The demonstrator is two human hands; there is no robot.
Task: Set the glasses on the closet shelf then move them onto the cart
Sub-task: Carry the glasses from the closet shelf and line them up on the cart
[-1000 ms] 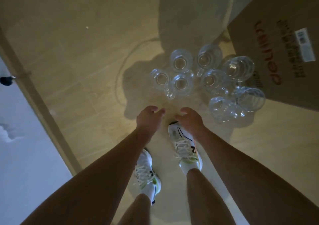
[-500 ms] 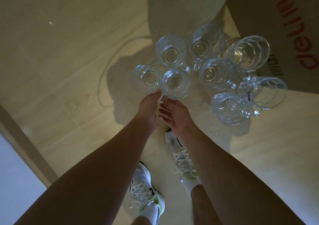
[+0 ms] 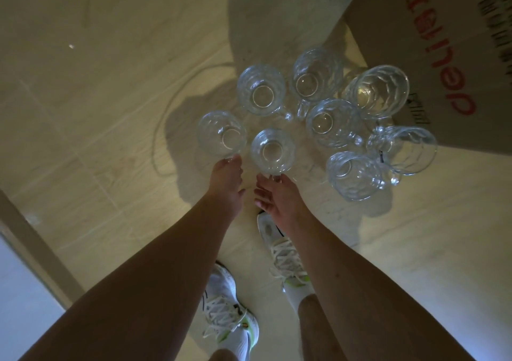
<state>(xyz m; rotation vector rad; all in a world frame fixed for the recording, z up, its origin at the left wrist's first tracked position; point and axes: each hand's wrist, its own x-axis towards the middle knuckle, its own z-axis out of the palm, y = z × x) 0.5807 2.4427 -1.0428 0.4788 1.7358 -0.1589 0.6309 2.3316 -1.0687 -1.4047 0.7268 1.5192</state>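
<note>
Glasses are standing in a tight cluster on the pale wooden floor [image 3: 97,111], beside a brown cardboard box [image 3: 448,64], and I am looking straight down on them past both arms. Over the last second both hands have been dropping from above the shoes toward the cluster, and they are now arriving at its near edge. The left hand [image 3: 225,186] is touching the near rim of the leftmost glass [image 3: 221,135] with its fingers [image 3: 230,162]; the right hand [image 3: 274,197] is meeting the near glass [image 3: 273,151] beside it, its fingers loosely spread, the thumb apart. I cannot tell whether either hand is already pinching a rim or only touching it. The other glasses are waiting further back, one near the box [image 3: 406,150] lying tilted on its side. I am judging that the pickup is only just beginning: nothing is lifted yet, and no closet shelf or cart is showing here. White sneakers [image 3: 230,313] are planted just behind the hands.
</note>
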